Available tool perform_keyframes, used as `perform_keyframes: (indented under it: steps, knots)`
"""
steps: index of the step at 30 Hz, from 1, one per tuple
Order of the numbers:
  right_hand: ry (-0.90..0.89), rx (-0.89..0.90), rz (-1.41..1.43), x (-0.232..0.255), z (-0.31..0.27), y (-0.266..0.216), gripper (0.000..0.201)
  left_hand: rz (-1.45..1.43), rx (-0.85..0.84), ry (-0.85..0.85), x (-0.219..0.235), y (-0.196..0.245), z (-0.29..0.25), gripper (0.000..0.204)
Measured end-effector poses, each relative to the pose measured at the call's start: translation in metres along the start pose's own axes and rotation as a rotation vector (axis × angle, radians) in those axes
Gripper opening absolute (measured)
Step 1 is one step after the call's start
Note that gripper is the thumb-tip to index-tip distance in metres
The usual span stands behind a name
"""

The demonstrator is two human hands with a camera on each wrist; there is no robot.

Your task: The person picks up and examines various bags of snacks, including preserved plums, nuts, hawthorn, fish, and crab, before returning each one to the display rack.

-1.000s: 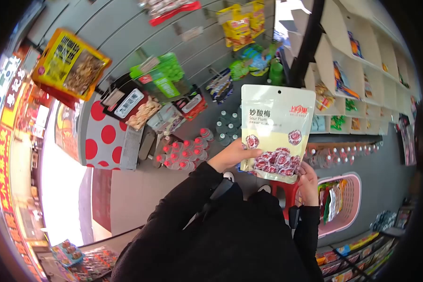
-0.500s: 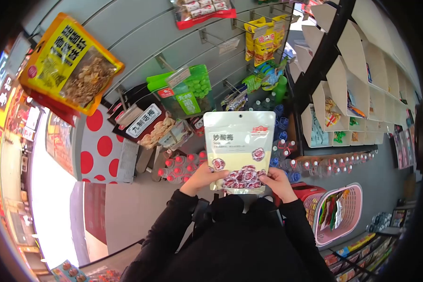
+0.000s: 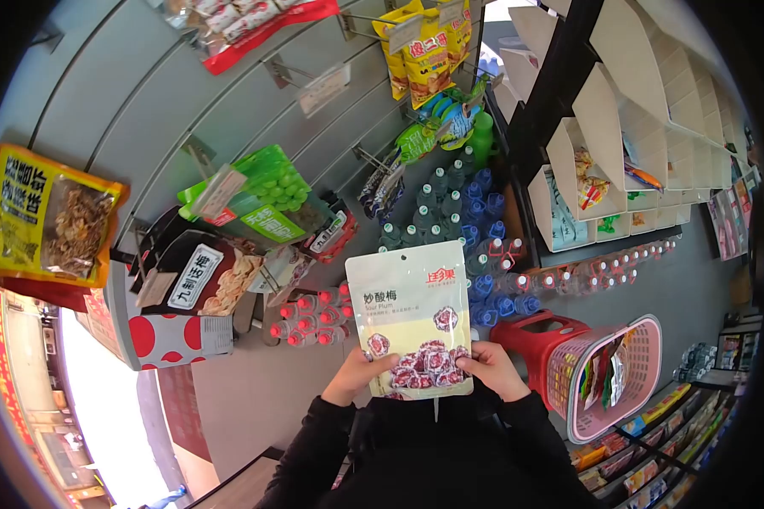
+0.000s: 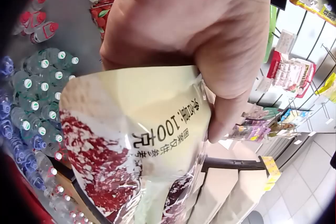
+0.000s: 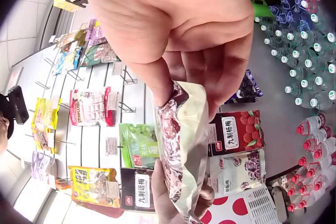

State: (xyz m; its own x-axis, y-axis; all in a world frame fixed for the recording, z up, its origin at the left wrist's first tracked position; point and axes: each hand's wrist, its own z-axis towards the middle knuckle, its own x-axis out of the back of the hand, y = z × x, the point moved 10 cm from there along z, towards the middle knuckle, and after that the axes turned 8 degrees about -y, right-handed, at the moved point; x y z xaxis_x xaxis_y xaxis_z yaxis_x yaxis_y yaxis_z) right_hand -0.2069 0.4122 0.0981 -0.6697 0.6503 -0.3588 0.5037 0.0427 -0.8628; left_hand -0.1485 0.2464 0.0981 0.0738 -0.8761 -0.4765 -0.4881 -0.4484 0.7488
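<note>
In the head view a pale cream pouch of sour plums [image 3: 412, 318] is held up in front of the person's torso, its printed front facing the camera. The left hand [image 3: 358, 373] grips its lower left edge, thumb over the front. At the lower right edge the right hand [image 3: 494, 370] pinches it, thumb in front and fingers behind. The left wrist view shows the left hand [image 4: 194, 35] close above the pouch [image 4: 131, 134], thumb along one side. Seen edge-on in the right wrist view, the pouch [image 5: 181, 145] sits between the right hand's [image 5: 178, 29] thumb and fingers.
Snack bags hang on a slatted wall, among them a green grape bag [image 3: 272, 195] and a yellow bag [image 3: 55, 216]. Bottles [image 3: 314, 318] stand on the floor ahead. A pink basket [image 3: 645, 373] with packets is beside a red stool [image 3: 535, 343] at right. White shelving [image 3: 628, 93] rises behind.
The pouch has moved left and lower in the head view, with both hands still on it. The hanging snack wall now appears closer, and the view has shifted.
</note>
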Motion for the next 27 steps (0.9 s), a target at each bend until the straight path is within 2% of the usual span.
perform_keyframes:
  steps: [8,11,18,20,23,27]
  knots:
    - [0.003,-0.033,0.036,0.044,-0.005,-0.001,0.015,-0.025,0.01,0.035,-0.027,-0.014,0.034,0.044]
    - [0.017,-0.045,0.042,0.059,-0.007,0.002,0.014,-0.027,0.073,0.008,-0.031,-0.03,0.046,0.043]
    - [0.092,-0.191,0.027,0.093,-0.009,0.059,0.015,-0.147,0.143,0.018,-0.031,-0.072,0.075,0.042]
    - [0.161,-0.167,0.032,0.102,-0.01,0.072,0.017,-0.177,0.159,0.034,-0.03,-0.082,0.077,0.041]
    - [0.135,-0.199,0.071,0.104,-0.009,0.082,0.019,-0.175,0.135,0.064,-0.027,-0.096,0.079,0.039]
    - [0.112,-0.233,0.023,0.096,-0.004,0.079,0.02,-0.233,0.132,0.105,-0.023,-0.093,0.068,0.037]
